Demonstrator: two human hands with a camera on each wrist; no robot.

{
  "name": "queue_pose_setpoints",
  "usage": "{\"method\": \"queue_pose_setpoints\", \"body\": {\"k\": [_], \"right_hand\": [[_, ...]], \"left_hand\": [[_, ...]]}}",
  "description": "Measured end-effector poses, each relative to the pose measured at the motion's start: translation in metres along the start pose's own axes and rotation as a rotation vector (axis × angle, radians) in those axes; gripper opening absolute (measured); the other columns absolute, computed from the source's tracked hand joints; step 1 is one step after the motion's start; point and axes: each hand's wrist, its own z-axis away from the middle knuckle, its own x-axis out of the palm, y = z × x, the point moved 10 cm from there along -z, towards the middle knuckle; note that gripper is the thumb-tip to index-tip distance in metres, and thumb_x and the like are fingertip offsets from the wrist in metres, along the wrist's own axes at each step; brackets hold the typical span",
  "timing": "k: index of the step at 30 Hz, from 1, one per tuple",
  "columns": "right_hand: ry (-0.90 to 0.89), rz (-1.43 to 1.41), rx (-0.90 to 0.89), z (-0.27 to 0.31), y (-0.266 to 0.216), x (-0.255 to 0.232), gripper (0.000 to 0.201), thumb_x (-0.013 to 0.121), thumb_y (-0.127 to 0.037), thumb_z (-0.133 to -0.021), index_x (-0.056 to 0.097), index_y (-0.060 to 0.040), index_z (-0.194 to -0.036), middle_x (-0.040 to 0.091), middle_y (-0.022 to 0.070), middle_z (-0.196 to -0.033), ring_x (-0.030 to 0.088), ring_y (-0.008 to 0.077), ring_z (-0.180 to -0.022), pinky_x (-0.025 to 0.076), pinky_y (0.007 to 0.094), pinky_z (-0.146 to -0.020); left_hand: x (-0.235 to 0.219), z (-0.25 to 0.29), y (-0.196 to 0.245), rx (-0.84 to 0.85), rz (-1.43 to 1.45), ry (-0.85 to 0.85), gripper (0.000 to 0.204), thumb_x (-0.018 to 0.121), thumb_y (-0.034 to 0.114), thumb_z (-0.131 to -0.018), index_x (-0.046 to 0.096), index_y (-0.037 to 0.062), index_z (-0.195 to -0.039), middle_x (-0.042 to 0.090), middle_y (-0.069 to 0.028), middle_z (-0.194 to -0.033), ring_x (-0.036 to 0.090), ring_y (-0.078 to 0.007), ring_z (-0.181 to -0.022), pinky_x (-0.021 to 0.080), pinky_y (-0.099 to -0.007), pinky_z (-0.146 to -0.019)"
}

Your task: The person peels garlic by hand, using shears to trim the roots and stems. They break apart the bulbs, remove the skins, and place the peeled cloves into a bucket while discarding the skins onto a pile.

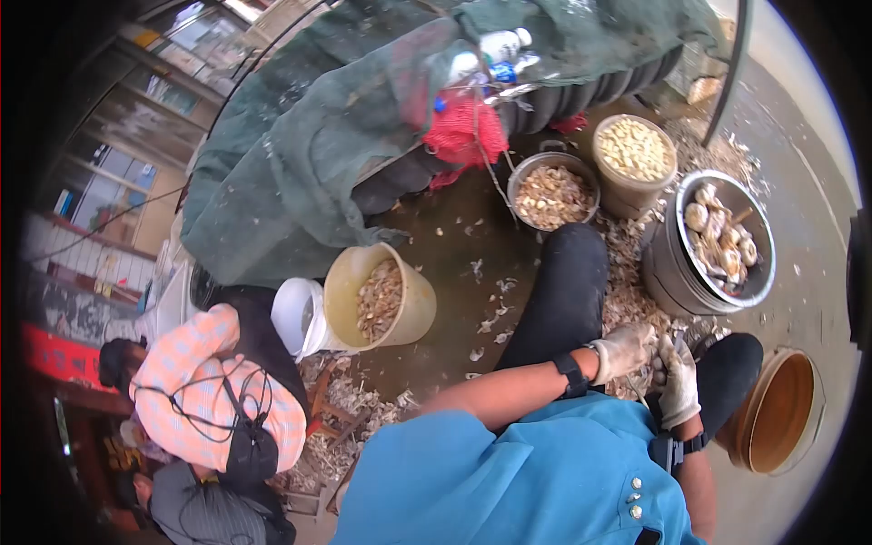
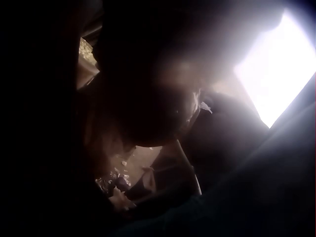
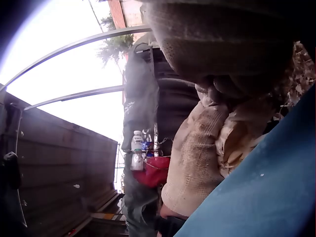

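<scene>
Both hands wear dirty white knitted gloves and meet over the person's lap. A garlic bulb [image 3: 236, 143] with loose papery skin shows beneath the left hand [image 3: 195, 153] in the right wrist view. The left hand [image 1: 625, 352] grips it. Close against it, the right hand [image 1: 678, 386] has curled fingers and pinches at the bulb; its fingertips meet the left thumb, partly hiding the contact. A thin pale stem [image 2: 187, 168] hangs down in the dark left wrist view.
Ahead stand a metal bucket of whole garlic bulbs [image 1: 770, 238], a tub of peeled cloves [image 1: 627, 186] and a pot of unpeeled cloves [image 1: 556, 193]. A yellow bucket [image 1: 416, 304] holds more cloves. An orange-brown bucket [image 1: 783, 413] stands right. Another person [image 1: 218, 381] sits left. Skins litter the floor.
</scene>
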Motion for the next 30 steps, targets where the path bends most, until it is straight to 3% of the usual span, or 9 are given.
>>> {"method": "queue_pose_setpoints", "body": {"k": [6, 8, 13, 15, 17, 18, 25, 29, 30], "right_hand": [[-0.008, -0.128, 0.123, -0.014, 0.017, 0.002, 0.013, 0.054, -0.031, -0.100, 0.054, -0.0203, -0.092, 0.042, -0.0105, -0.064, 0.031, 0.0004, -0.044, 0.024, 0.0161, -0.037], [0.012, -0.185, 0.172, -0.016, 0.023, -0.001, 0.013, 0.051, -0.029, -0.101, 0.055, -0.0211, -0.091, 0.041, -0.0119, -0.063, 0.030, 0.0004, -0.044, 0.022, 0.0164, -0.037], [0.051, 0.064, 0.010, -0.006, 0.000, 0.012, 0.010, 0.052, -0.023, -0.100, 0.059, -0.0163, -0.104, 0.048, -0.0094, -0.069, 0.039, 0.0007, -0.048, 0.028, 0.0170, -0.038], [0.009, 0.226, -0.068, -0.015, 0.001, 0.009, 0.016, 0.053, -0.021, -0.099, 0.061, -0.0128, -0.111, 0.056, -0.0063, -0.076, 0.048, 0.0018, -0.054, 0.034, 0.0172, -0.040], [0.193, 1.140, -1.173, 0.028, -0.057, 0.060, 0.024, 0.061, -0.022, -0.096, 0.057, -0.0022, -0.110, 0.059, -0.0030, -0.081, 0.052, 0.0037, -0.069, 0.043, 0.0191, -0.058], [0.137, 0.610, -0.384, -0.015, -0.023, 0.009, 0.021, 0.061, -0.013, -0.096, 0.056, 0.0026, -0.109, 0.062, 0.0019, -0.092, 0.055, 0.0075, -0.085, 0.047, 0.0215, -0.074], [0.021, 0.640, -0.700, -0.006, -0.038, 0.047, 0.014, 0.058, -0.007, -0.097, 0.057, 0.0018, -0.108, 0.062, 0.0019, -0.094, 0.055, 0.0076, -0.086, 0.048, 0.0214, -0.075], [0.088, 0.202, -0.162, -0.011, -0.024, 0.046, 0.014, 0.059, -0.026, -0.096, 0.054, -0.0146, -0.091, 0.047, -0.0091, -0.065, 0.036, 0.0004, -0.049, 0.027, 0.0171, -0.042], [0.034, 0.139, -0.055, -0.008, -0.020, 0.047, 0.016, 0.060, -0.028, -0.096, 0.052, -0.0164, -0.089, 0.048, -0.0079, -0.064, 0.037, 0.0011, -0.046, 0.028, 0.0174, -0.040]], "left_hand": [[-0.017, -0.004, 0.010, 0.061, -0.362, -0.251, 0.018, 0.056, 0.019, -0.087, 0.070, 0.0074, -0.091, 0.066, -0.0069, -0.092, 0.062, -0.0302, -0.092, 0.048, -0.0387, -0.079], [0.049, -0.025, -0.032, -0.283, 0.408, 0.126, 0.018, 0.055, 0.018, -0.089, 0.068, 0.0045, -0.089, 0.067, -0.0118, -0.091, 0.063, -0.0329, -0.093, 0.048, -0.0392, -0.080], [-0.010, -0.012, -0.028, -0.316, 0.079, 0.247, 0.021, 0.058, 0.023, -0.085, 0.075, 0.0163, -0.095, 0.070, 0.0042, -0.088, 0.064, -0.0182, -0.089, 0.047, -0.0338, -0.078], [-0.037, -0.001, 0.006, 0.056, -0.307, 0.022, 0.017, 0.061, 0.021, -0.081, 0.071, 0.0083, -0.078, 0.066, -0.0094, -0.079, 0.065, -0.0245, -0.082, 0.050, -0.0370, -0.069], [-0.047, 0.001, 0.001, 0.024, -0.228, 0.149, 0.014, 0.063, 0.023, -0.076, 0.072, 0.0134, -0.071, 0.066, -0.0022, -0.076, 0.065, -0.0196, -0.079, 0.050, -0.0334, -0.067], [-0.044, 0.000, -0.003, 0.030, -0.184, 0.133, 0.014, 0.063, 0.023, -0.076, 0.073, 0.0151, -0.071, 0.066, -0.0001, -0.073, 0.065, -0.0188, -0.080, 0.051, -0.0331, -0.067], [-0.052, 0.010, -0.025, -0.017, 0.194, 0.236, 0.010, 0.062, 0.016, -0.076, 0.072, 0.0125, -0.078, 0.068, 0.0015, -0.089, 0.065, -0.0159, -0.087, 0.051, -0.0298, -0.076], [-0.063, 0.022, -0.018, 0.036, -0.069, 0.220, 0.007, 0.062, 0.015, -0.079, 0.065, 0.0087, -0.081, 0.061, -0.0087, -0.077, 0.061, -0.0249, -0.080, 0.049, -0.0354, -0.072], [-0.072, 0.027, -0.040, -0.178, 0.384, 0.343, 0.008, 0.061, 0.015, -0.081, 0.063, 0.0075, -0.085, 0.060, -0.0100, -0.077, 0.061, -0.0255, -0.078, 0.048, -0.0365, -0.070]]}}
